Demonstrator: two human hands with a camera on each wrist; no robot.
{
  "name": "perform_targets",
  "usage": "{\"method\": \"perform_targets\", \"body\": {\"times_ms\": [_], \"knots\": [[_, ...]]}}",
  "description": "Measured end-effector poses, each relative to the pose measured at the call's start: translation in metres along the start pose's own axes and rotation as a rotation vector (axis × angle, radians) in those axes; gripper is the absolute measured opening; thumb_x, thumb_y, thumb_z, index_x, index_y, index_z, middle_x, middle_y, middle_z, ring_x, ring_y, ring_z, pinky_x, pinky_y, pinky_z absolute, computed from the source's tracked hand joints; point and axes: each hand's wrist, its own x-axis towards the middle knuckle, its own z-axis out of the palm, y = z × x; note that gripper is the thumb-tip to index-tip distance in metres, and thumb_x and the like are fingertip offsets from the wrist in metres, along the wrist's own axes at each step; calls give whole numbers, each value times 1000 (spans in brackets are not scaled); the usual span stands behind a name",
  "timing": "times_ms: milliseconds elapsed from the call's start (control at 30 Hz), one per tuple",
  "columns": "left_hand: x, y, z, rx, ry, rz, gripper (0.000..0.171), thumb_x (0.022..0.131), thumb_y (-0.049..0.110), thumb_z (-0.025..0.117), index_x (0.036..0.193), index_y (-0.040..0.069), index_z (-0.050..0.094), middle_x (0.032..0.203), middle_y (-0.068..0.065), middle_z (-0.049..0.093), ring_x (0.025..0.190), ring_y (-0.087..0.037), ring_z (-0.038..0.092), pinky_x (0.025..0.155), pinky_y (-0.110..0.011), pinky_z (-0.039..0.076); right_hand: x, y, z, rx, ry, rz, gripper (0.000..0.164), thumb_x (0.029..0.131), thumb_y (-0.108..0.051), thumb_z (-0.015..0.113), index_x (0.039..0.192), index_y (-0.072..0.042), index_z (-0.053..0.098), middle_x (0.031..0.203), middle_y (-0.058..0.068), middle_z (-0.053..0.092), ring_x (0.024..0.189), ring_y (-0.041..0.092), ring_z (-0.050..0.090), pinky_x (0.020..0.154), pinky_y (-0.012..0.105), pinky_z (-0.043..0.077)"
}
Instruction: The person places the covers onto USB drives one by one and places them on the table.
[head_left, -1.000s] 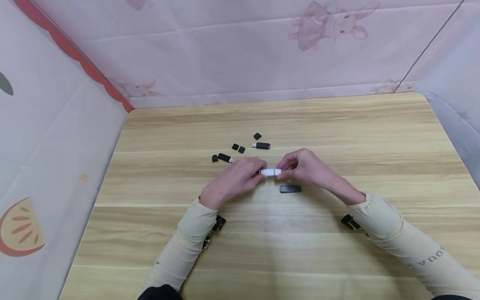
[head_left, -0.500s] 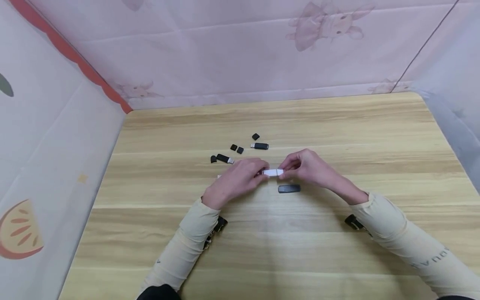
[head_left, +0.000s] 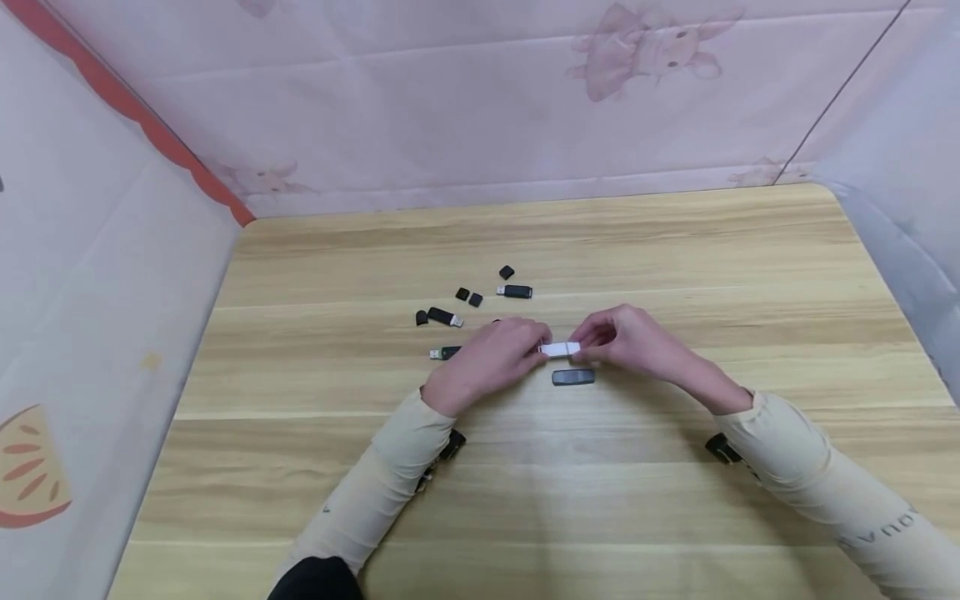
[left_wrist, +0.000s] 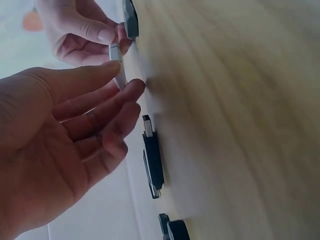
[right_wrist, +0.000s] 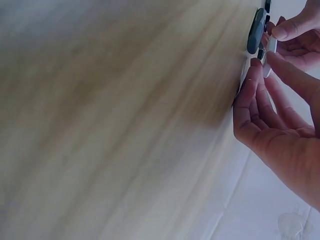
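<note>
A white USB flash drive [head_left: 557, 350] with a seam across it is held level between both hands, close above the table. My left hand [head_left: 495, 358] pinches its left end between thumb and fingers; in the left wrist view the other fingers are loosely bent. The opposite end is pinched by my right hand [head_left: 633, 343]. Just in front of the hands lies a dark grey flash drive [head_left: 573, 377]. Beside the left hand a black flash drive [head_left: 446, 353] shows its metal plug, the rest being hidden under the hand. The fingertips cover both ends of the white drive.
Further back lie two uncapped black flash drives [head_left: 515, 292] and several small black caps [head_left: 507, 272]. The wooden table [head_left: 637, 500] meets a pink printed cloth wall [head_left: 450, 108] at its back edge. Cloth also hangs at both sides.
Both hands have shifted right across the table with the white flash drive between them. The black flash drive beside the left hand has come into sight. The head view has turned slightly.
</note>
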Motion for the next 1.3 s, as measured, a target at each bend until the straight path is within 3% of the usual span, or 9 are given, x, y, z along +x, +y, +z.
{"method": "perform_targets", "body": {"times_ms": [233, 633, 1033, 1300], "knots": [[1, 4, 1, 130, 11, 2, 19, 104, 28, 68, 118, 17, 74, 107, 2, 73, 90, -11, 62, 75, -27, 54, -2, 3, -2, -34, -14, -14, 24, 90, -14, 84, 111, -2, 79, 99, 10, 82, 88, 16, 75, 76, 21, 58], [7, 13, 7, 198, -2, 12, 16, 104, 25, 67, 113, 14, 74, 104, 0, 69, 87, -12, 60, 71, -24, 53, -5, 8, -1, -82, -7, -45, 17, 90, -9, 82, 105, -3, 79, 85, 3, 77, 77, 13, 63, 67, 21, 50], [9, 16, 10, 197, 6, 4, 15, 104, 25, 68, 113, 14, 73, 102, 1, 66, 85, -12, 57, 68, -22, 51, -6, 7, -3, -96, -1, -37, 15, 89, -6, 82, 103, -1, 78, 82, 3, 74, 76, 13, 62, 66, 20, 50], [10, 17, 10, 179, 8, 4, 16, 103, 22, 69, 115, 12, 72, 107, -1, 67, 92, -14, 61, 77, -25, 56, -5, 9, -5, -98, -15, -25, 18, 90, -8, 82, 107, -2, 77, 84, 4, 71, 77, 15, 60, 67, 21, 49]]}}
